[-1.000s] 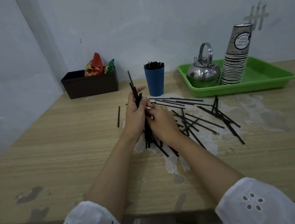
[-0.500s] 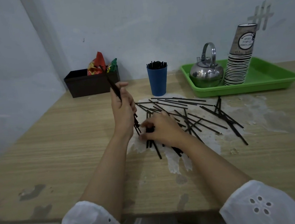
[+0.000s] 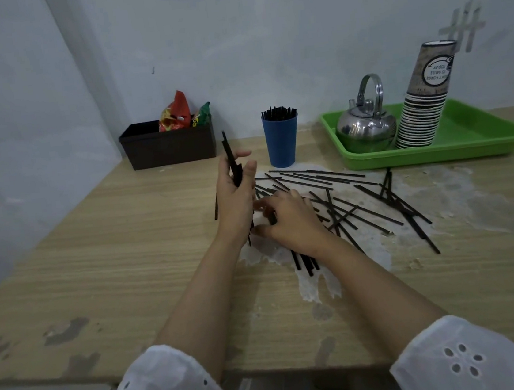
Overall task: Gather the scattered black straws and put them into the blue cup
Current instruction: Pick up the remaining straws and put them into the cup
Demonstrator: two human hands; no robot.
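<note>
Several black straws (image 3: pixel 338 192) lie scattered across the middle of the wooden table (image 3: pixel 96 261). The blue cup (image 3: pixel 281 142) stands upright behind them near the wall, with several straws sticking out of its top. My left hand (image 3: pixel 236 197) is raised just left of the pile and grips a small bundle of straws (image 3: pixel 232 162) that points upward. My right hand (image 3: pixel 287 220) rests palm down on the near left part of the pile, fingers pinching straws (image 3: pixel 305 263) whose ends stick out under the wrist.
A green tray (image 3: pixel 473 138) at the back right holds a steel kettle (image 3: pixel 364 124) and a tall stack of paper cups (image 3: pixel 424 102). A black box (image 3: pixel 170 145) with snack packets sits at the back left. One lone straw (image 3: pixel 216 207) lies left of my left hand.
My left hand moved left and back, then lifted its bundle more upright. My right hand dropped from the bundle onto the pile and closed on more straws.
</note>
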